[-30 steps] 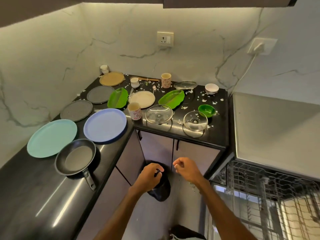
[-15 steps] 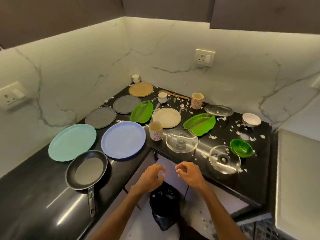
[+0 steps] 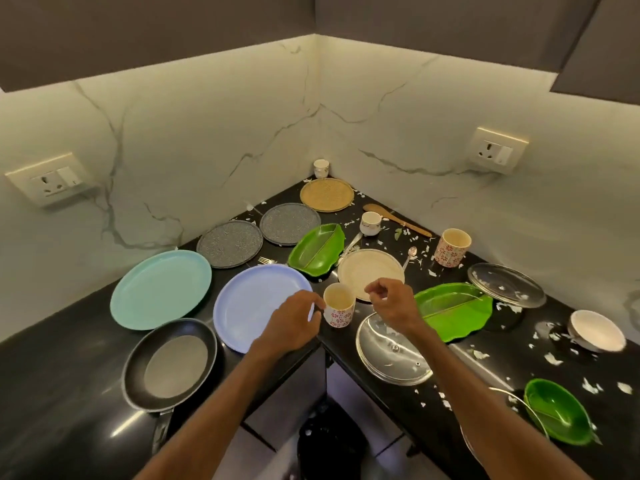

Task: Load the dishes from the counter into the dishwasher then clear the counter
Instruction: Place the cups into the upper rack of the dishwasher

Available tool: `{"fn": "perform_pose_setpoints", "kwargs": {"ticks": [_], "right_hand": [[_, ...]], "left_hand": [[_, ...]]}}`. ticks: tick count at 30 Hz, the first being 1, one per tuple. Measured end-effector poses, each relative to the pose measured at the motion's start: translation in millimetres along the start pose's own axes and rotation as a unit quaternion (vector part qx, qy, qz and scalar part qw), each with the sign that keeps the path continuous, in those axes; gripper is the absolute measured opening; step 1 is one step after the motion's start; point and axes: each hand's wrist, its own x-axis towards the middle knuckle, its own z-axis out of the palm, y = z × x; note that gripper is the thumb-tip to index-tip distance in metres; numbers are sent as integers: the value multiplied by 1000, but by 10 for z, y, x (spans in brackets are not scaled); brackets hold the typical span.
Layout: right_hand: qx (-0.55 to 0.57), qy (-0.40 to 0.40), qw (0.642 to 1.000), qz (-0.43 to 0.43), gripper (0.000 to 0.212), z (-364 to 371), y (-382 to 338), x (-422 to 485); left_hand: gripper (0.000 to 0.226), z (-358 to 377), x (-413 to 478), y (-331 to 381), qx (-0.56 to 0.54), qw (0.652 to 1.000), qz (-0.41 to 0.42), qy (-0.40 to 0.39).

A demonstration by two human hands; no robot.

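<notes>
Dishes cover a black corner counter [image 3: 69,393]. A floral cup [image 3: 338,306] stands at the inner corner between my two hands. My left hand [image 3: 294,323] hovers over the blue plate [image 3: 256,303], its loosely curled fingers just left of the cup and holding nothing. Over the cream plate [image 3: 367,271], my right hand [image 3: 391,303] hangs with its fingers curled and nothing in them. Nearby lie a teal plate [image 3: 161,289], a frying pan [image 3: 169,365], two green leaf dishes [image 3: 317,252] [image 3: 453,310] and a glass lid [image 3: 391,358]. The dishwasher is out of view.
Further back are two grey plates [image 3: 230,243], a woven plate [image 3: 327,195], a wooden spoon [image 3: 394,220] and a second floral cup [image 3: 452,251]. At right lie another lid [image 3: 505,285], a white bowl [image 3: 597,330], a green bowl [image 3: 557,414] and white scraps [image 3: 550,358]. A black bag [image 3: 329,441] sits below.
Both hands rose from beside the black bag below the counter to over the counter's inner corner. The view swung left and closer, so the dishwasher rack left the frame.
</notes>
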Motion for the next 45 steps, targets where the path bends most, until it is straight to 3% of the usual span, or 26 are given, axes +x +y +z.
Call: {"fn": "perform_pose_setpoints", "kwargs": {"ticks": [5, 12, 23, 26, 29, 32, 35, 39, 45], "right_hand": [[-7, 14, 1000, 14, 23, 103, -20, 693], [-32, 89, 994, 54, 69, 372, 166, 1802], [43, 180, 975, 127, 110, 849, 600, 3246], [21, 182, 976, 121, 102, 889, 693, 3459], [10, 216, 974, 69, 74, 892, 737, 3516], [19, 243, 970, -1, 59, 866, 698, 3473], [12, 240, 970, -32, 58, 833, 693, 3425], [-13, 230, 973, -31, 65, 806, 712, 3418], [-17, 235, 971, -32, 66, 815, 697, 3520]], "left_hand": [[21, -194, 565, -229, 23, 1000, 0, 0], [25, -64, 1720, -748, 37, 999, 18, -2], [29, 303, 3192, -1084, 77, 994, 72, 29], [25, 308, 3611, -1073, 97, 991, 77, 56], [24, 283, 4087, -1067, 104, 988, 69, 89], [40, 273, 4641, -1054, 106, 985, 66, 123], [65, 287, 5211, -1061, 110, 983, 31, 144], [87, 322, 5792, -1189, 128, 986, -29, 98], [71, 358, 6463, -1535, 150, 987, -26, 44]]}}
